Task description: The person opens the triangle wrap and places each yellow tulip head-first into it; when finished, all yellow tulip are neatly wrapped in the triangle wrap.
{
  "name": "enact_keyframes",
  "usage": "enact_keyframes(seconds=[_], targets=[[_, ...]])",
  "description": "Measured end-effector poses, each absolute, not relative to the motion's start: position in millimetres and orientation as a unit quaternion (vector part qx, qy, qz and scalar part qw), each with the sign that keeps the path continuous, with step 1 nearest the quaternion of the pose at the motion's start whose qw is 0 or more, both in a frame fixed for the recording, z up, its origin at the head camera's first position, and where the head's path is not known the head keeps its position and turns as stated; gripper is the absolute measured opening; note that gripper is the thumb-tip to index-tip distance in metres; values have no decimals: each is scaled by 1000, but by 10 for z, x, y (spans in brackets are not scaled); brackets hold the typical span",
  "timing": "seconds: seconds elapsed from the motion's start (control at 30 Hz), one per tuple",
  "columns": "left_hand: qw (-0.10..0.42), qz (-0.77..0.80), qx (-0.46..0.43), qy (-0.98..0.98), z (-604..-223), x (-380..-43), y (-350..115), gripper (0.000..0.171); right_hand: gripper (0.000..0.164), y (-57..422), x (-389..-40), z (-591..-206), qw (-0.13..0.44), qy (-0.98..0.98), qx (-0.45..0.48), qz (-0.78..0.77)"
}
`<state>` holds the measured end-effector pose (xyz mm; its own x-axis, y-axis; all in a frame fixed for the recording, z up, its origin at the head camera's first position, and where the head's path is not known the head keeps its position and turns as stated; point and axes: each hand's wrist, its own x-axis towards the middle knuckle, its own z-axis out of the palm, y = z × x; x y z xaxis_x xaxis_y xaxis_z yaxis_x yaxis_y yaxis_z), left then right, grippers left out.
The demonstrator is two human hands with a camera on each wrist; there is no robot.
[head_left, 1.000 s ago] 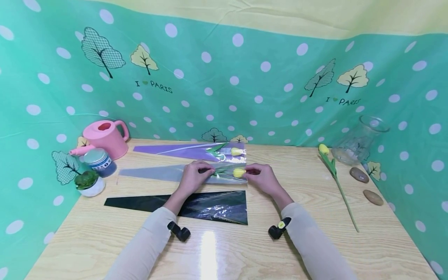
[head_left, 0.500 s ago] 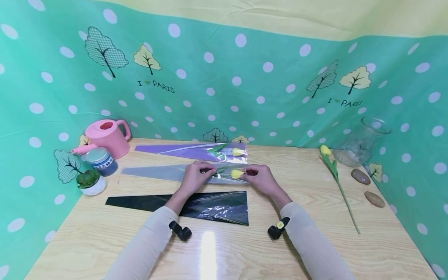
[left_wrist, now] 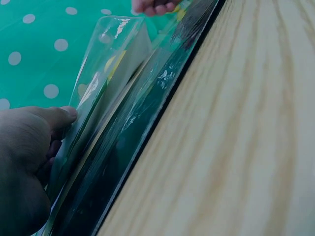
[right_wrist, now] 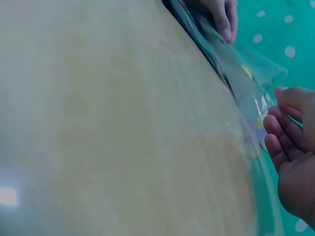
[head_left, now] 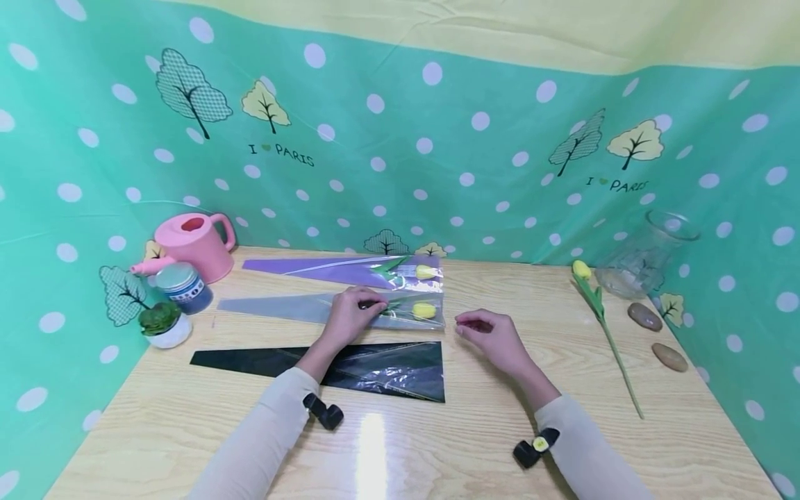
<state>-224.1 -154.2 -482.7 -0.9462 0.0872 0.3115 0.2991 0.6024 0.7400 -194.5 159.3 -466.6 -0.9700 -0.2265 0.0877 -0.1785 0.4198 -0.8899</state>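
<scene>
A yellow tulip [head_left: 424, 310] lies inside the grey flower sleeve [head_left: 275, 309], its bloom near the clear wide mouth. My left hand [head_left: 352, 314] pinches this sleeve about its middle, thumb on the clear film [left_wrist: 86, 88] and fingers behind it. Just right of the mouth, my right hand [head_left: 490, 340] hovers with loosely bent fingers and holds nothing. Behind, a purple flower sleeve [head_left: 294, 267] holds another yellow tulip [head_left: 426, 272]. Nearer the front lies a flat black flower sleeve [head_left: 394, 371], partly under the left forearm.
At the right, a third yellow tulip [head_left: 603, 326] lies beside a glass vase [head_left: 637, 260] and two brown stones [head_left: 644, 316]. On the left stand a pink watering can [head_left: 196, 250], a blue jar [head_left: 187, 295] and a potted succulent [head_left: 165, 326]. A polka-dot cloth [head_left: 387, 167] backs the table.
My right hand has let go of the tulip bloom at the grey sleeve's mouth and drawn back to the right and nearer. The left hand keeps its hold on the sleeve.
</scene>
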Motion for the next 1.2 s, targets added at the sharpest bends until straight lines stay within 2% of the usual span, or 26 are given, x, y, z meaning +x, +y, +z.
enact_keyframes(seconds=[0.4, 0.77, 1.2], targets=[[123, -433, -108, -886, -4797, -2224, -1543, 10, 21, 1494, -1572, -4841, 29, 841, -214, -496], [119, -424, -112, -891, -4802, -2222, -1547, 9, 15, 1383, -1498, -4894, -34, 873, -258, -411], [131, -414, -101, -895, -4773, -2216, -1530, 15, 14, 1363, -1483, -4862, -46, 875, -241, -417]])
